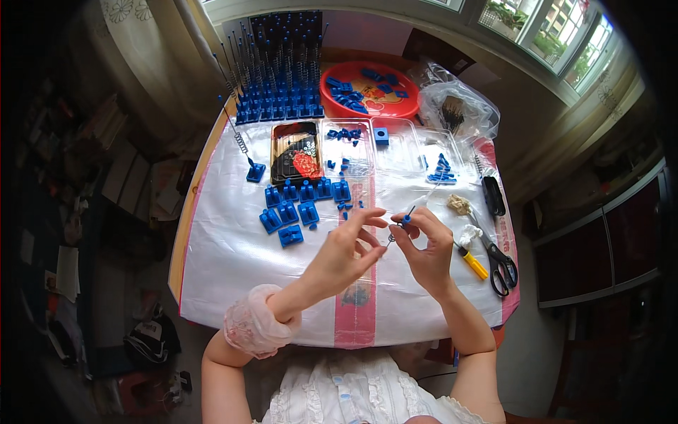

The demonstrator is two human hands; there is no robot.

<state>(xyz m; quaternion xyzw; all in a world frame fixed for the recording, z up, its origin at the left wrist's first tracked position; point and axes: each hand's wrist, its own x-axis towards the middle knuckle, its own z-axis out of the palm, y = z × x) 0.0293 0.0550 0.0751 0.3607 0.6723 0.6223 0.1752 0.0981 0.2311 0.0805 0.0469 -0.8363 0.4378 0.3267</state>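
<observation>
In front of my chest, my right hand [427,244] pinches a small blue plastic piece [407,220] between thumb and fingertips, with a thin dark rod poking up from it. A coiled wire spring [392,238] hangs between the two hands. My left hand [346,247] has its thumb and a finger closed on the spring's lower end, while its other fingers are curved and apart. Just beyond that hand lie several blue plastic bases [288,212] with upright clips. Small blue bits [345,207] are scattered beside them.
Several rows of blue bases with tall springs [279,92] stand at the far left. A red round tray [328,99] of blue parts, clear plastic boxes [395,152], a black tray [279,152] and a plastic bag [487,113] sit behind. Scissors [503,272] and a yellow-handled tool [473,263] lie right.
</observation>
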